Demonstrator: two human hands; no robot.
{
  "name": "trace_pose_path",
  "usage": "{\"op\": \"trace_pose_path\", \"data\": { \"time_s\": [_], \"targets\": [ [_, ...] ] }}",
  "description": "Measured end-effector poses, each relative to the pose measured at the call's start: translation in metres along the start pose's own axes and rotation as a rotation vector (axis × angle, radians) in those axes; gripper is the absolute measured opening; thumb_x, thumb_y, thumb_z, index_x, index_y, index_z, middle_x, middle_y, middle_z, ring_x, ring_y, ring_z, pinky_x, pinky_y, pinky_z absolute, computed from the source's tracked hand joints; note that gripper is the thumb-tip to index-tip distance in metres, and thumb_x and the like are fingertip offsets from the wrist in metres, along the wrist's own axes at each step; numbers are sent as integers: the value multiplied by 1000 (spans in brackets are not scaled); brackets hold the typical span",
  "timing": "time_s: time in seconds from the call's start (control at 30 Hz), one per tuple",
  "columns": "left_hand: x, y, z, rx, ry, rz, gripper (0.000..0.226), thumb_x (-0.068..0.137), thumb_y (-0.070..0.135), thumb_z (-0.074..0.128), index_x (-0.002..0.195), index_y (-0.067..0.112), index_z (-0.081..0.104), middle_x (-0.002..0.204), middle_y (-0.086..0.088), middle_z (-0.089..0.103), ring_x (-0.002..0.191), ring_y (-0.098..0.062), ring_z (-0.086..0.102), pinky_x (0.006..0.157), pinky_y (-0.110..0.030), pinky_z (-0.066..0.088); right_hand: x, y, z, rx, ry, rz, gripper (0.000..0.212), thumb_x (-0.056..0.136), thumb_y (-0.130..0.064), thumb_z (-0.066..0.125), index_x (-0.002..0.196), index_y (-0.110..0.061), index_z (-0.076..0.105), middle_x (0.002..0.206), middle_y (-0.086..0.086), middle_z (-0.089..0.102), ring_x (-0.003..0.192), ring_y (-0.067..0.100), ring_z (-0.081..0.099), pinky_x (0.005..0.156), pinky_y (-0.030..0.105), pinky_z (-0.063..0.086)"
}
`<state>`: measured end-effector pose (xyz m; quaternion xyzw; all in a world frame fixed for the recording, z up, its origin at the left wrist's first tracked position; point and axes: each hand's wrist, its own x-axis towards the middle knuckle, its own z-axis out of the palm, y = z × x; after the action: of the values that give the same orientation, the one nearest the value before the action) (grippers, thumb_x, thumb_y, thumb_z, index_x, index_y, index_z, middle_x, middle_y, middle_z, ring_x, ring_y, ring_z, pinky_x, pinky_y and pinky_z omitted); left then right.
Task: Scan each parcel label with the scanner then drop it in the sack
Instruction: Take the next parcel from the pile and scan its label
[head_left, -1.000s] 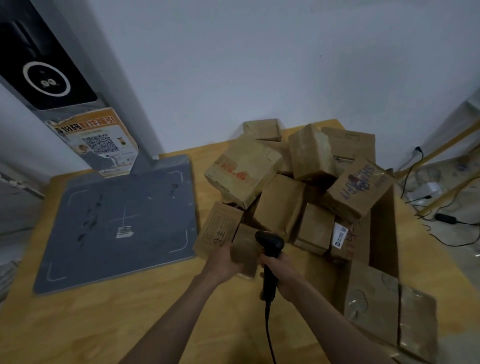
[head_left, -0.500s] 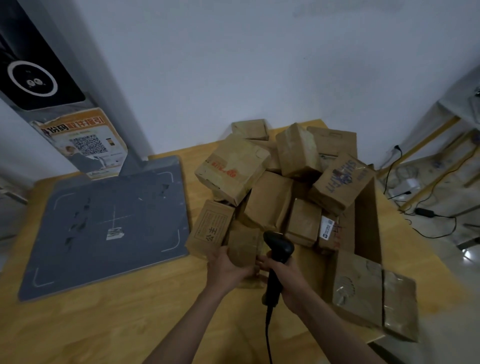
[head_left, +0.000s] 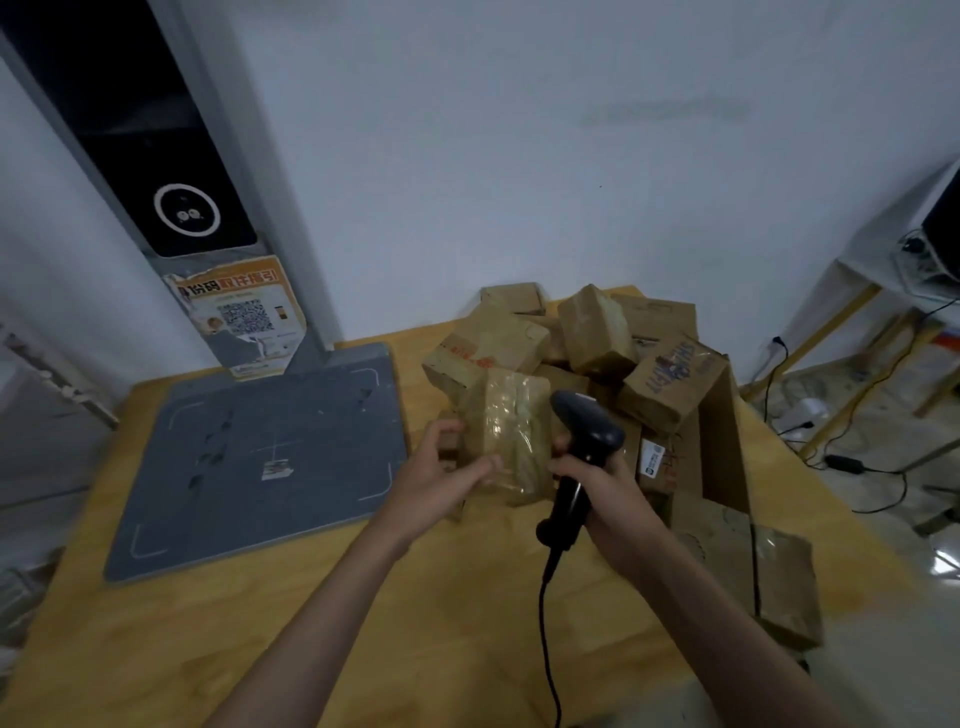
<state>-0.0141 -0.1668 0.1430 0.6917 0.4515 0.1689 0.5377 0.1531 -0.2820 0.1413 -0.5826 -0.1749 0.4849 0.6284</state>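
Brown cardboard wrapped in glossy tape, the parcel (head_left: 506, 436) is judged light, stiff and slightly slippery, best taken by its side edges; it is held upright at the pile (head_left: 582, 353) near the table's (head_left: 363, 623) back right corner. It is pinched by the left hand (head_left: 441, 467), the scanner (head_left: 582, 457) gripped by the right hand (head_left: 597, 478). Half a second earlier it sat lower against the pile.

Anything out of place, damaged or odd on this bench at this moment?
Two things. The poster on the grey column is torn and peeling along its top edge. The parcels are heaped loosely at all angles rather than stacked. Otherwise the left hand holds a taped parcel beside the scanner in the right hand.
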Motion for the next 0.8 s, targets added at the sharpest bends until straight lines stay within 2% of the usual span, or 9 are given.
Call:
{"op": "trace_pose_path", "data": {
  "time_s": [0.1,0.17,0.23,0.33,0.43,0.5,0.57,0.7,0.8],
  "targets": [
    [-22,8,-14,26,17,55,61,77,61,72,129,42,48,127,14,55,108,-12,61,94,-36,52,-18,-5,10,33,-18,-31,23,91,3,64,108,-12,64,92,-4,72,95,16,69,82,33,53],
    [-35,13,-23,41,61,92,44,86,48,70,126,37,54,124,9,53,106,-10,60,88,-27,50,-30,-8,15,59,-21,-56,23,92,4,64,110,-10,65,107,2,74,109,22,69,94,42,56],
    [-46,20,-29,82,110,127,34,90,38,68,122,31,59,118,5,56,100,-6,59,79,-20,47,-43,-12,22,71,-49,-93,22,93,3,64,112,-7,66,120,7,74,118,22,68,103,48,52],
    [-58,30,-33,59,131,135,44,87,35,72,126,26,54,109,10,61,93,-1,60,69,-15,46,-60,-17,33,51,-83,-171,28,94,3,64,119,-7,67,123,5,73,120,18,67,105,46,52],
    [-69,38,-33,41,140,139,67,76,44,81,126,26,40,106,20,54,90,6,56,64,-9,45,-74,-24,42,29,-111,-213,31,93,5,64,120,-9,69,123,3,74,120,17,67,101,43,55],
    [-74,40,-33,59,167,152,72,73,43,85,125,23,38,103,19,53,87,7,55,56,-7,46,-83,-28,44,-11,-141,-233,33,93,4,64,119,-14,71,124,1,73,120,13,66,99,39,55],
    [-78,43,-36,43,183,150,71,72,38,86,123,22,39,100,19,53,84,6,56,54,-5,46,-89,-31,44,-49,-155,-242,31,93,2,66,116,-16,73,124,0,73,119,11,67,98,37,56],
    [-83,47,-46,-21,183,144,74,72,37,86,129,22,42,108,13,57,94,0,59,54,-8,48,-91,-34,40,-90,-62,-241,22,93,-1,67,113,-7,70,111,1,76,109,15,71,92,36,58],
    [-85,48,-56,-48,188,146,73,74,35,85,134,22,46,113,10,56,95,-1,58,53,-10,49,-92,-33,32,-132,17,-223,13,94,-6,67,107,-8,65,89,0,70,80,11,71,76,29,54]
  ]
}}
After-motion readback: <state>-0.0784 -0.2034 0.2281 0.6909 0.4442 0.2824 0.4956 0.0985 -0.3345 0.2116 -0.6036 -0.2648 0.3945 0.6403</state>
